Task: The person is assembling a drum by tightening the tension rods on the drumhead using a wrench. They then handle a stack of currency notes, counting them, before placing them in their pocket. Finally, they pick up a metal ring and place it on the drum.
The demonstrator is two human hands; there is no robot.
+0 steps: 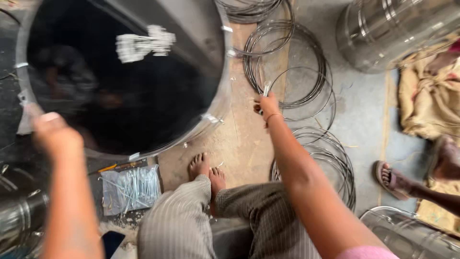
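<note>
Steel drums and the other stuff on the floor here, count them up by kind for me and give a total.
Steel drums: 4, the big open drum at the left hand, one top right, one bottom right, one bottom left
Wire ring piles: 3, top, middle by the right hand, lower
Bags of nails: 1
Total: 8

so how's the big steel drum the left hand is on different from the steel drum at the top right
The big open steel drum by the left hand faces the camera mouth-first, showing its dark inside; the ribbed steel drum at top right lies on its side, showing only its outer wall. The first has small clips along its rim; none show on the second. The first is touched at the rim; the second lies untouched. Both are shiny metal.
</note>
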